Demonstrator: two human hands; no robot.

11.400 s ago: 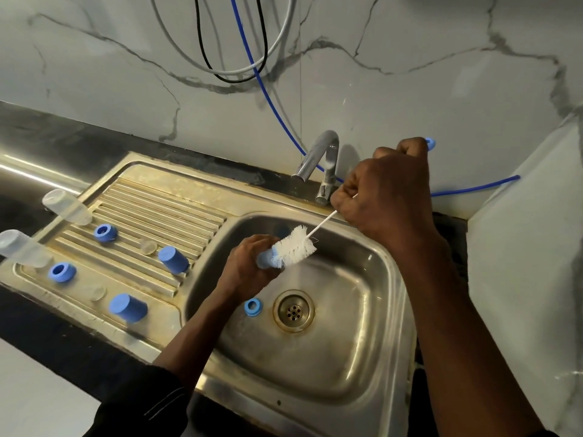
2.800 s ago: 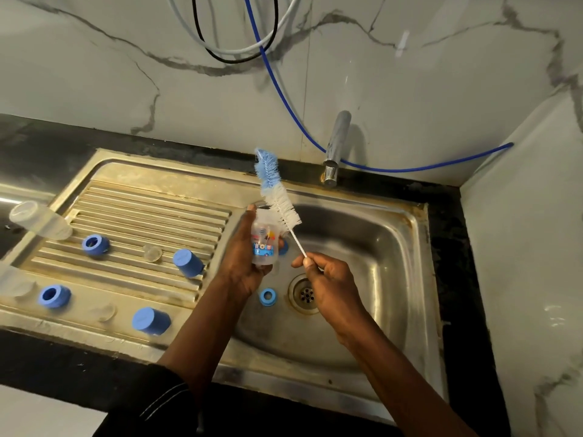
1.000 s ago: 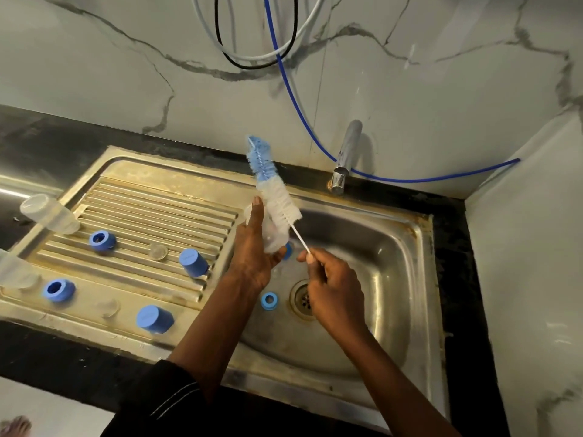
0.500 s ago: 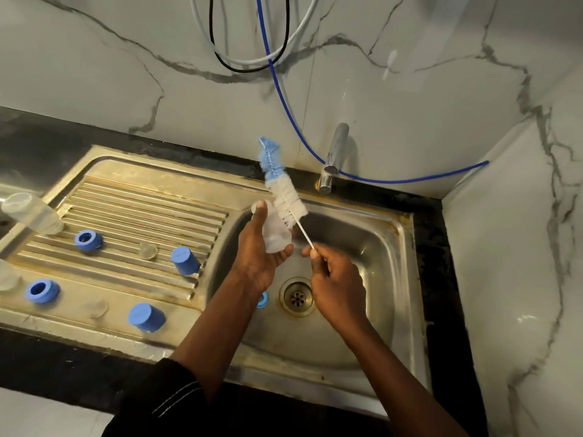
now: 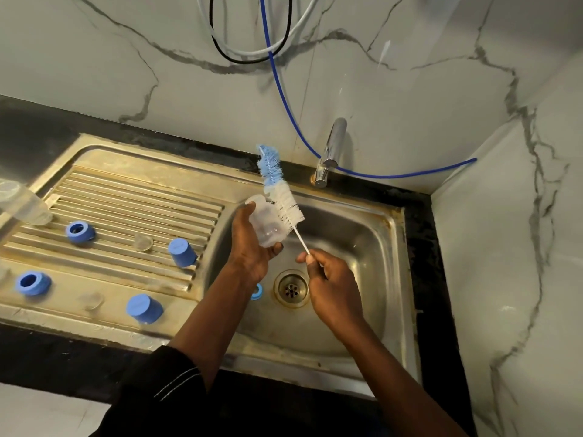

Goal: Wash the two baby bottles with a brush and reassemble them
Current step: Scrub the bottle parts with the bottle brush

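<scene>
Left hand (image 5: pixel 249 250) is grasping the small clear plastic baby bottle (image 5: pixel 268 227), fingers curling round its body. It is holding the bottle over the steel sink basin (image 5: pixel 362 244), at about 11 o'clock of the round drain (image 5: pixel 290 288). Right hand (image 5: pixel 331 288) is pinching the thin white stem of the bottle brush with white and blue bristles (image 5: pixel 282 200), fingers clenching on the stem's low end. White bristles are lying against the bottle's 2 o'clock side, blue tip pointing past it to 12 o'clock. The head looks to be outside the bottle, not in it.

Step, by my read: scrubbing this bottle. To be doing it well:
- gripping higher up the stem, which looks thin and likely to be flexing
- turning the bottle in the left hand so bristles are reaching all round
- getting the head through the mouth and down to the base
- working over the basin so drips are falling in

Counts:
- Blue cylindrical caps (image 5: pixel 181 252): two, the other cap (image 5: pixel 144 308) at 7 o'clock of it, both on the ribbed steel draining board (image 5: pixel 126 197) at 9 o'clock of the basin.
- Blue screw rings (image 5: pixel 79 232): three. A second ring (image 5: pixel 32 282) is on the board; a third ring (image 5: pixel 257 291) is in the basin, half hiding behind the left wrist.
- Clear teats (image 5: pixel 143 242): two, the other teat (image 5: pixel 91 300) near the front rim.
- Clear bottles: one in hand, a second clear bottle body (image 5: pixel 23 205) lying at the board's 9 o'clock edge. Anything more there is being cut off; cannot tell.
- One brush, one chrome tap (image 5: pixel 331 146) at 12 o'clock.
</scene>
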